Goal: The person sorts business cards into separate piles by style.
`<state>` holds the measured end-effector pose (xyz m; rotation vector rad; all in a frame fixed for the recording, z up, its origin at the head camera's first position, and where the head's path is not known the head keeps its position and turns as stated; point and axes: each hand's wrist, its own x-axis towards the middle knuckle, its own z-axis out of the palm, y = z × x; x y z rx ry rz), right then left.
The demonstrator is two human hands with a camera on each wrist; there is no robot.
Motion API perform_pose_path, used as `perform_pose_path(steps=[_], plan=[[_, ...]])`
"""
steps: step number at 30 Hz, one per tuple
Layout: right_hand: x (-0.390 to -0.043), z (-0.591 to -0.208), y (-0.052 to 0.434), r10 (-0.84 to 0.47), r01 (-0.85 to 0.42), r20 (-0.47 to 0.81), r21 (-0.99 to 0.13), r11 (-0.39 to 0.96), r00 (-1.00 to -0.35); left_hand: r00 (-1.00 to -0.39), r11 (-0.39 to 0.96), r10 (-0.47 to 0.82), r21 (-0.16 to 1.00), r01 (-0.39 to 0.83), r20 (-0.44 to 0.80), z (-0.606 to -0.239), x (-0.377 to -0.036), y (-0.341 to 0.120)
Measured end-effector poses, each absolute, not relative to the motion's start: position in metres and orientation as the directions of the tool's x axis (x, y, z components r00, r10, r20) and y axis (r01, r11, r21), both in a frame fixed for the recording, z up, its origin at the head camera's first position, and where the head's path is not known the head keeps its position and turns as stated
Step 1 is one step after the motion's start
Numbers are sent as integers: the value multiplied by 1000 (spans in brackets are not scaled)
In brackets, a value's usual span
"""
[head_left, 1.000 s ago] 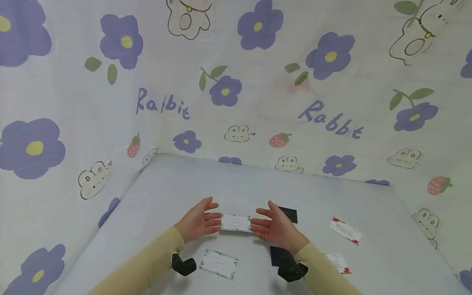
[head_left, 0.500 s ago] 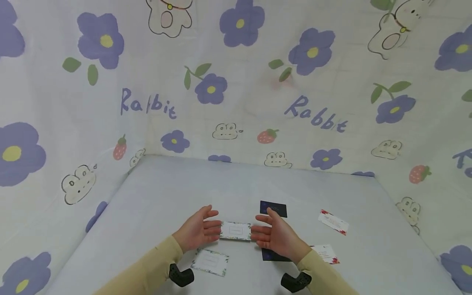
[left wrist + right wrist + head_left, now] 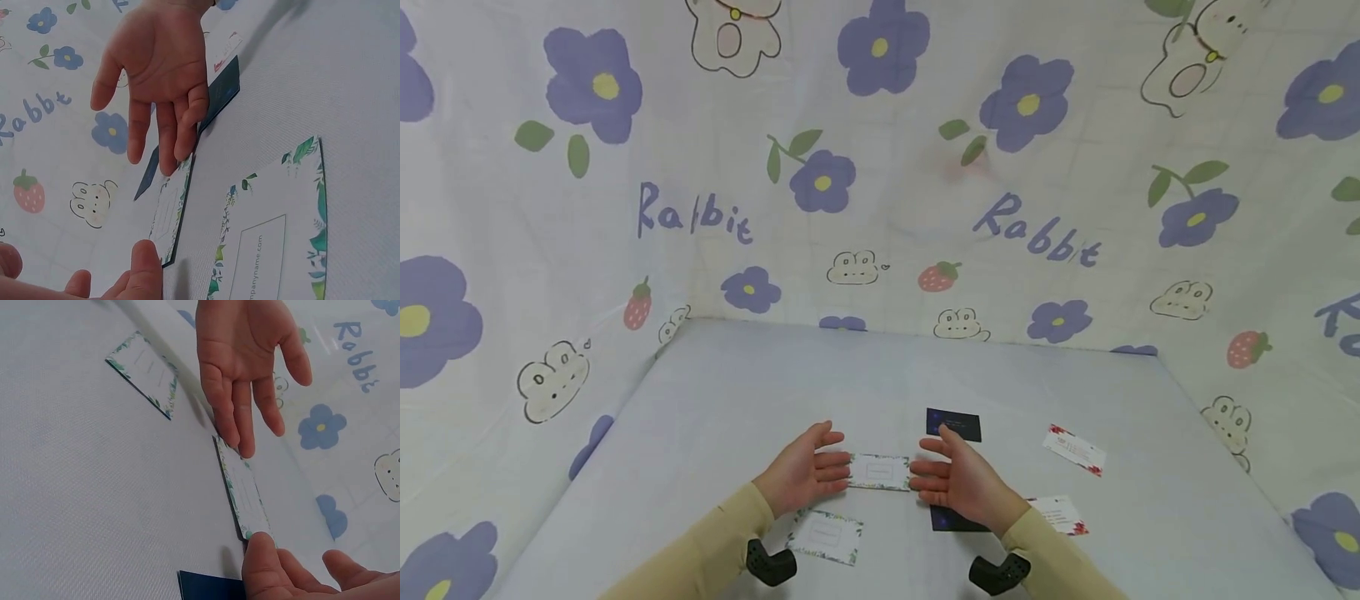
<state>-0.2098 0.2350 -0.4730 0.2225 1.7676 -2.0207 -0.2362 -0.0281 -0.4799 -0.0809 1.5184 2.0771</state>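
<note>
A white business card [image 3: 880,472] with a green leafy border lies crosswise between my two hands. My left hand [image 3: 801,473] is at its left end and my right hand [image 3: 964,477] at its right end, palms facing, fingers fairly straight and spread. Fingertips meet both short edges of the card, as the left wrist view also shows along its far end [image 3: 172,203]. A matching leafy card [image 3: 825,537] lies flat on the white table, nearer to me, below the left hand. The right hand partly covers a dark blue card [image 3: 957,518].
Another dark card [image 3: 953,425] lies behind the right hand. Further right are two white cards with red flowers, one farther back [image 3: 1075,450] and one [image 3: 1062,515] partly behind the right sleeve. A flower-patterned cloth [image 3: 880,167] rises around the white table [image 3: 775,375].
The head view has shifted, so the wall and the cards on the table sit further left. Both hands keep the same pose at the ends of the middle leafy card.
</note>
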Motion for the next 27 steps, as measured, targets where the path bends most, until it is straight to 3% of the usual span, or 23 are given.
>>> perform_pose_path(steps=[17, 27], plan=[[-204, -471, 234, -204, 419, -396, -904, -83, -895, -848, -205, 385, 862, -464, -365, -482, -234, -29], [-188, -461, 251, -62, 317, -313, -945, -75, -948, -876, -188, 368, 897, -399, -312, -480, -232, -63]])
